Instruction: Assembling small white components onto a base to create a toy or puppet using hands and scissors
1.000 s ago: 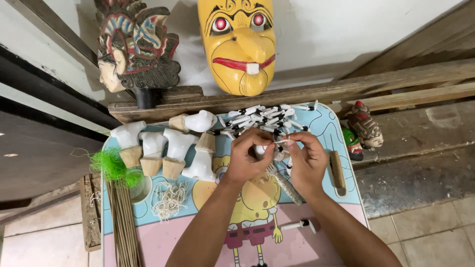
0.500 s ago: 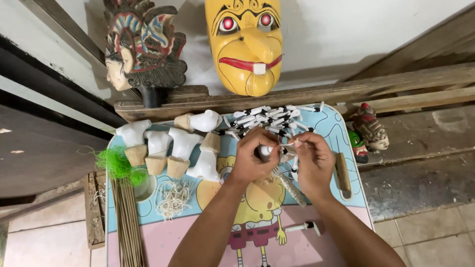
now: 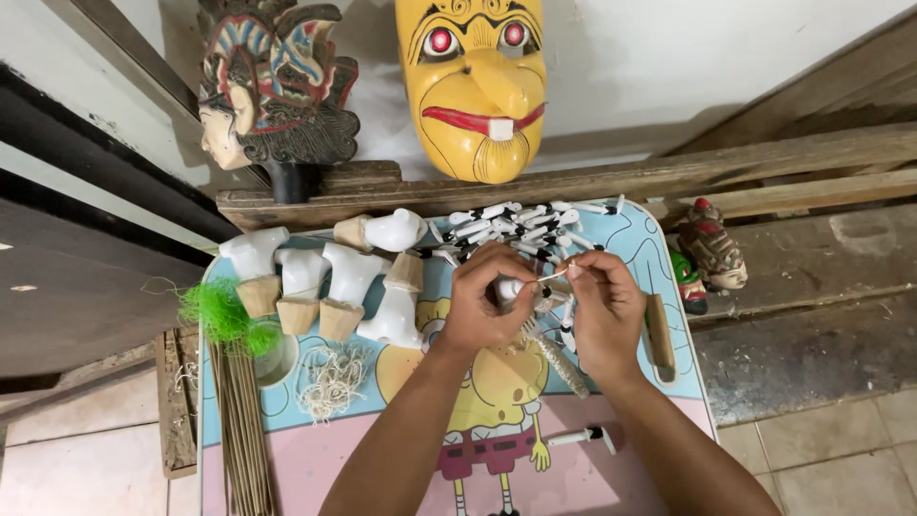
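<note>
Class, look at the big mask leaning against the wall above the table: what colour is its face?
Yellow, with red lips and eyes; the mask shows best in the head view.

Yellow mask (image 3: 475, 86) with red eyes, red lips; carved head (image 3: 267, 91) painted red, blue, dark, pale-faced; white puppet heads (image 3: 325, 277) on tan wood bases; black-and-white small sticks (image 3: 521, 225); bright green fibre tuft (image 3: 222, 315); table top (image 3: 659, 258) light blue and pink, cartoon-printed; white piece (image 3: 509, 287) in hands
</note>
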